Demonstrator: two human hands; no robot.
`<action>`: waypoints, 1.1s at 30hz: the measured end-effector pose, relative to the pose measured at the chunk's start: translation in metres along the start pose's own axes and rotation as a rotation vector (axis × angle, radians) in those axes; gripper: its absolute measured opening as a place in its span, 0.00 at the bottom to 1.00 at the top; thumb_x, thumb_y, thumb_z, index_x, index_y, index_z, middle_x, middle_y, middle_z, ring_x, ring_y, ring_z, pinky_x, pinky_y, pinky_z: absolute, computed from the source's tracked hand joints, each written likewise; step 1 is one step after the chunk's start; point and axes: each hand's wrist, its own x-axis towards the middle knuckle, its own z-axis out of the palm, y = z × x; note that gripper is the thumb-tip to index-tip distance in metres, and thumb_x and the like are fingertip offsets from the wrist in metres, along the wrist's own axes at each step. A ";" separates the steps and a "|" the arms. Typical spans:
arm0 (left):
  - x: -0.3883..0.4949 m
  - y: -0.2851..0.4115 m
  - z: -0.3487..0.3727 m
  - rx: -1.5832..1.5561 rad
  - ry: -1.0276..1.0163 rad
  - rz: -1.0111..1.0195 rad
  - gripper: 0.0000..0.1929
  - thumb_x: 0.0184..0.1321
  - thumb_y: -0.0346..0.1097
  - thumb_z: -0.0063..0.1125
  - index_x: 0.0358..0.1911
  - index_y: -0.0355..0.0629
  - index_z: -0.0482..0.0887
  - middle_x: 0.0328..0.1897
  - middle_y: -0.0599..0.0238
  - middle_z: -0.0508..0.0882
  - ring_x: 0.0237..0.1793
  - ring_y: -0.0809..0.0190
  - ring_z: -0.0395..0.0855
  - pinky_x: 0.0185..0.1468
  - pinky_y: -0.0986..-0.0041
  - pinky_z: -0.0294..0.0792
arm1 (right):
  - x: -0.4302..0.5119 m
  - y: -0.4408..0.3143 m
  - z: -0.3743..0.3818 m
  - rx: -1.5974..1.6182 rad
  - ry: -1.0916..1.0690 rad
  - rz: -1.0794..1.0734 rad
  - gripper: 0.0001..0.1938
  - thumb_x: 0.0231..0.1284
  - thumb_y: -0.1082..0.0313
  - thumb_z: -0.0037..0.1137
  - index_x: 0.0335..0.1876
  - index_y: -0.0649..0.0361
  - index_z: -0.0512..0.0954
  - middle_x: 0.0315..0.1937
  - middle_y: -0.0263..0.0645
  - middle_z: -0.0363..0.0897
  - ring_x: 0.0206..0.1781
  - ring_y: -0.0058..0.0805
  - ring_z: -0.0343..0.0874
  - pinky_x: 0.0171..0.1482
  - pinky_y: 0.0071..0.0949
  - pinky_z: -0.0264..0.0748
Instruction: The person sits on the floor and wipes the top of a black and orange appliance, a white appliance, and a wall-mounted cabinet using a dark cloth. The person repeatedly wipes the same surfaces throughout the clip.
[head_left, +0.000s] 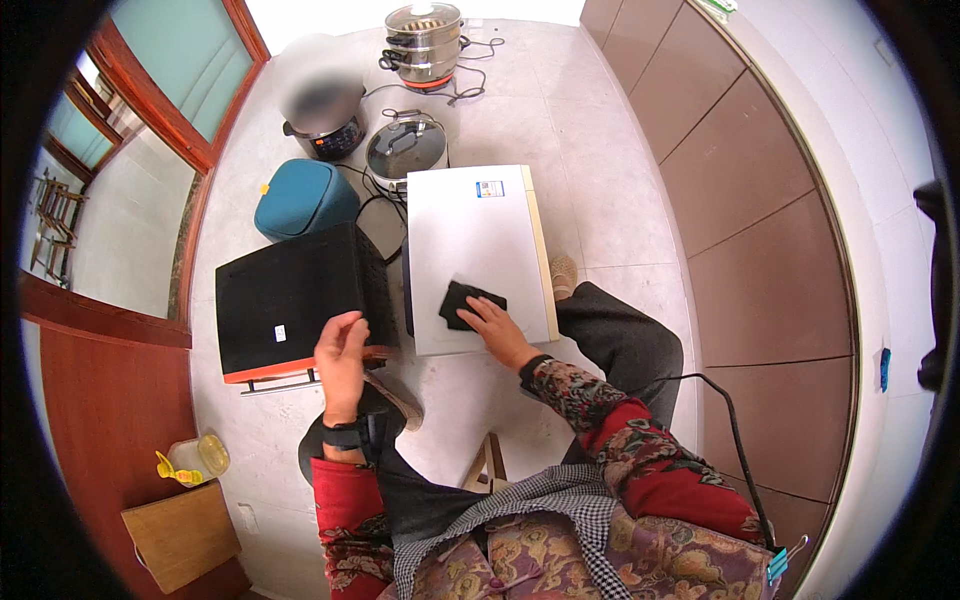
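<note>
My right hand (491, 326) presses a dark cloth (471, 301) flat on the white top of a boxy household appliance (472, 232). This box has a cream edge along its right side and a printed sticker near its far end. My left hand (342, 356) is raised, loosely curled and seemingly empty, over the near right corner of a black countertop oven (292, 292). An orange front edge and a metal handle show on the oven. A dark band circles my left wrist.
Beyond stand a teal case (307, 199), a glass-lidded pot (406, 154), a partly blurred electric cooker (334, 135) and a stacked steamer (424, 49), with cords on the floor. At left, a plastic jug (199, 459) lies by a wooden board (182, 534). Brown panels (772, 285) line the right.
</note>
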 end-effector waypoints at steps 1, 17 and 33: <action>-0.007 0.003 -0.009 -0.045 0.026 -0.007 0.09 0.68 0.28 0.60 0.49 0.36 0.84 0.41 0.69 0.85 0.41 0.71 0.81 0.48 0.79 0.73 | -0.017 0.002 -0.007 -0.015 -0.001 -0.020 0.28 0.63 0.81 0.47 0.69 0.51 0.70 0.71 0.47 0.67 0.73 0.51 0.65 0.72 0.45 0.65; -0.208 0.016 -0.100 0.621 0.255 0.135 0.19 0.61 0.26 0.63 0.57 0.37 0.79 0.64 0.55 0.79 0.67 0.53 0.73 0.73 0.64 0.60 | -0.010 0.026 -0.014 -0.027 0.001 0.267 0.20 0.70 0.70 0.43 0.65 0.51 0.74 0.70 0.51 0.67 0.70 0.55 0.66 0.69 0.47 0.67; -0.170 0.028 -0.102 1.241 -0.226 0.249 0.32 0.60 0.44 0.66 0.66 0.38 0.72 0.70 0.46 0.68 0.70 0.38 0.62 0.75 0.50 0.56 | -0.021 0.049 -0.023 -0.097 0.229 0.438 0.25 0.62 0.80 0.48 0.65 0.51 0.75 0.71 0.46 0.66 0.72 0.50 0.64 0.72 0.44 0.65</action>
